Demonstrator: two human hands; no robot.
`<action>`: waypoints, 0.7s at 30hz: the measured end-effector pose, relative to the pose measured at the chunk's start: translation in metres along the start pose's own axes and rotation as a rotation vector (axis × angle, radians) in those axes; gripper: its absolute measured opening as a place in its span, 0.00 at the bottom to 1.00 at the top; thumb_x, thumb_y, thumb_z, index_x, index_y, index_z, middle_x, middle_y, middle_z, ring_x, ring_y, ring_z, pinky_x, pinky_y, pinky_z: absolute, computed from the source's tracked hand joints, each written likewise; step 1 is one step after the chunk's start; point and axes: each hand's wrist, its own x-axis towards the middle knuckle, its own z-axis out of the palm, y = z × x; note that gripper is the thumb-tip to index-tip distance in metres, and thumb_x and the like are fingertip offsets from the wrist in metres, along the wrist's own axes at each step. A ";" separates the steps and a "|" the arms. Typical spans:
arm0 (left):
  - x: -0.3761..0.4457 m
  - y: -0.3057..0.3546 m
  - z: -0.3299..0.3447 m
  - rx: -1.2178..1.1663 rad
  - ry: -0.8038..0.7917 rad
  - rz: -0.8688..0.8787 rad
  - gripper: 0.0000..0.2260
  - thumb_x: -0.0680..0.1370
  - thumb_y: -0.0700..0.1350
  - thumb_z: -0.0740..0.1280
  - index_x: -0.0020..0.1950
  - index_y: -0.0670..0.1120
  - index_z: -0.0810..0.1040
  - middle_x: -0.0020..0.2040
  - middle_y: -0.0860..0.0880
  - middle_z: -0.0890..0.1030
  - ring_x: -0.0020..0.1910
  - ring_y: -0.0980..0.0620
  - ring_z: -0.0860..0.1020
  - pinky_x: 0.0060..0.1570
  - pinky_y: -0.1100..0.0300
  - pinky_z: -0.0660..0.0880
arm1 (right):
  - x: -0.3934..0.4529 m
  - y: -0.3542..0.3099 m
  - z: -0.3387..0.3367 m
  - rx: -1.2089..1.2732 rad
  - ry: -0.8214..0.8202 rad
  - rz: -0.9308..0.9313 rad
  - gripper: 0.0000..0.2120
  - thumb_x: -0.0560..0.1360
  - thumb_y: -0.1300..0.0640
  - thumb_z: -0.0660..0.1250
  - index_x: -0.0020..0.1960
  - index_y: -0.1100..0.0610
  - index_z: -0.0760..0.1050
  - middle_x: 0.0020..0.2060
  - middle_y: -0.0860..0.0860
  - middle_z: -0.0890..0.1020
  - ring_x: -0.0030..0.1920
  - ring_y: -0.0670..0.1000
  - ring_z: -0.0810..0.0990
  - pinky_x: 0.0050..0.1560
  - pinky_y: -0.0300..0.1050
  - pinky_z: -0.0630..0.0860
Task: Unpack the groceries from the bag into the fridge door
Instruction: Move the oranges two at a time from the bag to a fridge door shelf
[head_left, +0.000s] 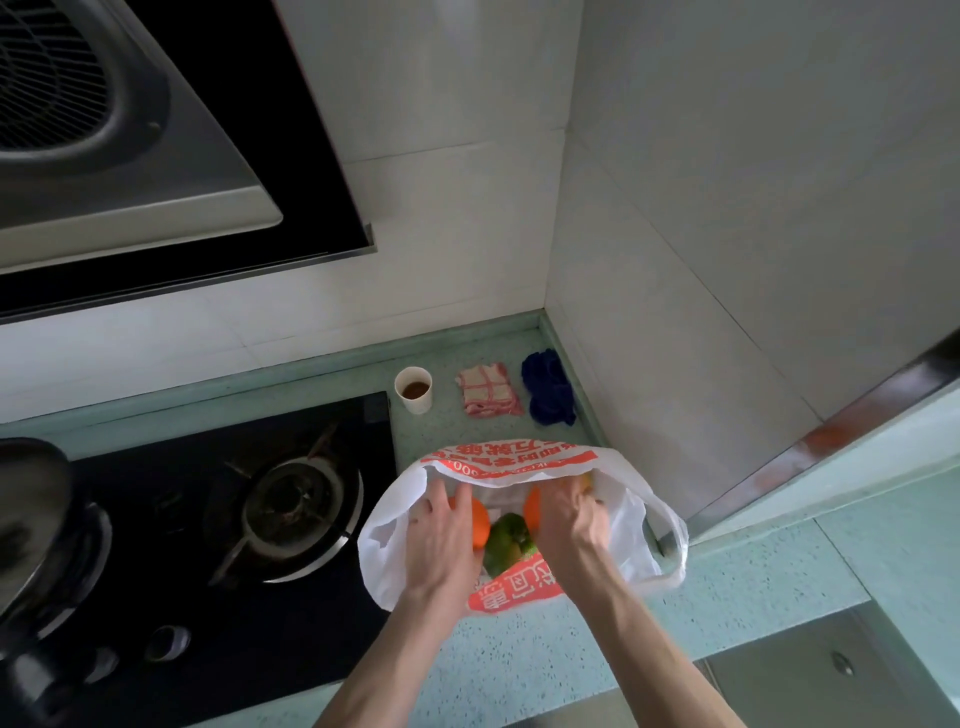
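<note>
A white plastic bag (639, 540) with red print stands open on the green counter (524, 660), just right of the stove. Both my hands reach down into its mouth. My left hand (441, 535) is wrapped around an orange fruit (480, 525) at the left side of the bag. My right hand (571, 514) closes over a second orange fruit (532, 506) on the right. A green fruit (506, 540) lies between them, lower in the bag. The fingertips of my right hand are hidden inside the bag.
A black gas stove (270, 514) with a burner lies to the left, a dark pot (36, 525) at its left edge, a range hood (130, 130) above. A paper cup (414, 389), a striped cloth (488, 391) and a blue cloth (548, 388) sit by the wall.
</note>
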 end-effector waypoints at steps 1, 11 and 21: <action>-0.005 0.001 -0.003 -0.031 0.004 0.011 0.36 0.74 0.54 0.76 0.75 0.49 0.60 0.72 0.41 0.66 0.64 0.43 0.74 0.63 0.54 0.74 | -0.007 -0.001 -0.009 0.001 0.011 -0.036 0.17 0.82 0.54 0.61 0.70 0.58 0.71 0.65 0.58 0.75 0.62 0.60 0.77 0.60 0.54 0.75; -0.061 -0.008 -0.023 -0.387 0.151 0.027 0.33 0.72 0.62 0.74 0.69 0.51 0.65 0.65 0.52 0.68 0.60 0.52 0.73 0.54 0.62 0.73 | -0.068 0.006 -0.080 -0.028 -0.124 -0.157 0.32 0.74 0.34 0.67 0.68 0.53 0.66 0.60 0.52 0.78 0.60 0.58 0.80 0.53 0.50 0.75; -0.158 -0.052 -0.074 -0.698 0.422 -0.061 0.35 0.67 0.61 0.80 0.69 0.58 0.67 0.61 0.61 0.64 0.53 0.58 0.75 0.46 0.75 0.70 | -0.132 -0.034 -0.125 0.239 -0.020 -0.472 0.34 0.68 0.39 0.78 0.69 0.46 0.70 0.60 0.51 0.73 0.57 0.57 0.81 0.51 0.48 0.75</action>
